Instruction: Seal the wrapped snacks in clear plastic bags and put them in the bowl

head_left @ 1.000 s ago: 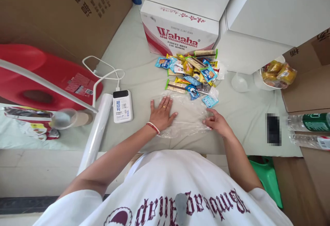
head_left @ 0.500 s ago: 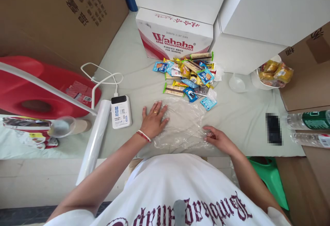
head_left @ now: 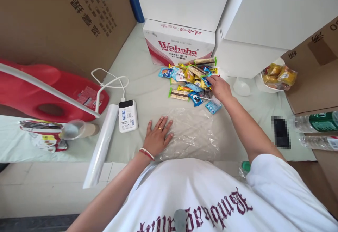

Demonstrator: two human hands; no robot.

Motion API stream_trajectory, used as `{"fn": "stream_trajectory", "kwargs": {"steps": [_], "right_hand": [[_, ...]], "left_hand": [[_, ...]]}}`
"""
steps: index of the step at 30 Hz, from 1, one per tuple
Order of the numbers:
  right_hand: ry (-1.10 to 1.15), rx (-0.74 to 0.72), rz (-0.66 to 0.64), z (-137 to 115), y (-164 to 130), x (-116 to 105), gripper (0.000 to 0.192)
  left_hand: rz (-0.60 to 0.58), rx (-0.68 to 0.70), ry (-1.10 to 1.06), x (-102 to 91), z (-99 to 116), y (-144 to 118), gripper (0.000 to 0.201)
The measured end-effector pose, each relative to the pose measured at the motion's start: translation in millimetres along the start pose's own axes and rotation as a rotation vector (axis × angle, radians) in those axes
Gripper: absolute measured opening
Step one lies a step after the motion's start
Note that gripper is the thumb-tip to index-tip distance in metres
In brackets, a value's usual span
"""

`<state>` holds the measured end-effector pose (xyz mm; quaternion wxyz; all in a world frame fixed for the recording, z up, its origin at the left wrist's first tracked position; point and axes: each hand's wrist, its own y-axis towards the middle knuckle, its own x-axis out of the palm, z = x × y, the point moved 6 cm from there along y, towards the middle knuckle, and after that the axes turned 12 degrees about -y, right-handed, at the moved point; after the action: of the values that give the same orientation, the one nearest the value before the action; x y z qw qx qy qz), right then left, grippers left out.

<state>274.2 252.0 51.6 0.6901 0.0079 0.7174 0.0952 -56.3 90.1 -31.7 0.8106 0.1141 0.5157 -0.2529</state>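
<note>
A sheet of clear plastic film lies spread and wrinkled on the cloth in front of me. My left hand rests flat on its left side, fingers spread. My right hand reaches into the right side of a heap of wrapped snacks. Its fingertips are closed on a blue snack packet, mostly covered by the fingers. Green-ended wafer bars, yellow packets and other blue packets make up the heap. A light-blue packet lies at its near edge, below my right hand.
Behind the heap stands a Wahaha water carton. To the left are a power bank with a white cable, a film roll and a red plastic container. A white bowl of buns, a blurred dark object and bottles are right.
My right hand has left the film's right edge and moved forward onto the snack heap. My left hand stays flat on the film. The camera view has shifted slightly.
</note>
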Motion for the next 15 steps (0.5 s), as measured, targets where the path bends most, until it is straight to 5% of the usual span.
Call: {"fn": "stream_trajectory", "kwargs": {"steps": [4, 9, 12, 15], "right_hand": [[0.079, 0.047, 0.080, 23.0, -6.2, -6.9, 0.035], [0.152, 0.303, 0.350, 49.8, -22.4, -54.1, 0.037], [0.147, 0.269, 0.335, 25.7, -6.6, -79.3, 0.033], [0.116, 0.141, 0.222, -23.6, 38.8, -88.1, 0.030]], "left_hand": [[0.025, 0.016, -0.018, 1.3, -1.9, -6.5, 0.060], [0.040, 0.032, -0.039, 1.8, -2.0, -5.3, 0.059], [0.048, 0.027, -0.043, 1.3, -1.4, -5.2, 0.058], [0.049, 0.020, -0.046, 0.3, -0.1, -5.5, 0.058]]}}
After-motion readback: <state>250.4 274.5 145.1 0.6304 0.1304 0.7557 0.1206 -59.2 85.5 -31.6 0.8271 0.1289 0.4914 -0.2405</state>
